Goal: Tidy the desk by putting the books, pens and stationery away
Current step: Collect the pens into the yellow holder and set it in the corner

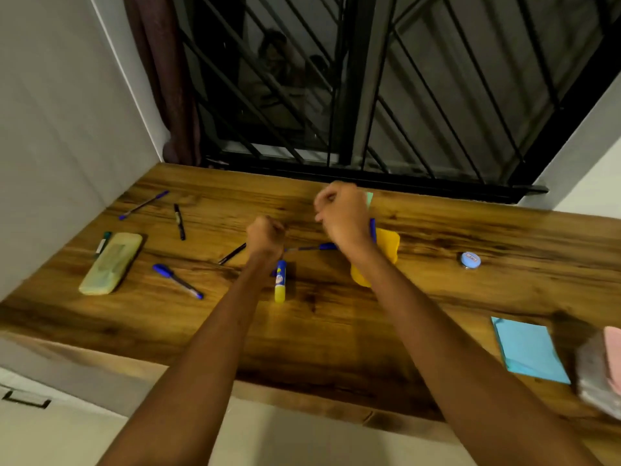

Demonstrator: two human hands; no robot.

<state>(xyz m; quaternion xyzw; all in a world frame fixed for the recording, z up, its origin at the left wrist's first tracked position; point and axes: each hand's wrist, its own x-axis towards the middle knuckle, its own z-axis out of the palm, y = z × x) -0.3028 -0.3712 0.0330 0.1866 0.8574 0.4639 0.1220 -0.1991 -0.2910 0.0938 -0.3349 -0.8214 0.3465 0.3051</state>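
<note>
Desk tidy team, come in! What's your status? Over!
Both hands curled, nothing visibly held. Pens, glue stick and pencil case loose on desk. Nothing blocking.

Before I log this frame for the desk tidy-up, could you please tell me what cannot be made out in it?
- Head view: yellow item is mostly hidden behind the right hand and forearm.
- Green slip shows only a sliver past that hand.
- Both fists face away; whether the left hand holds anything is unclear.
- Pink item and grey bundle are blurred and cut by the right edge.
- Round tin: label too small.
</note>
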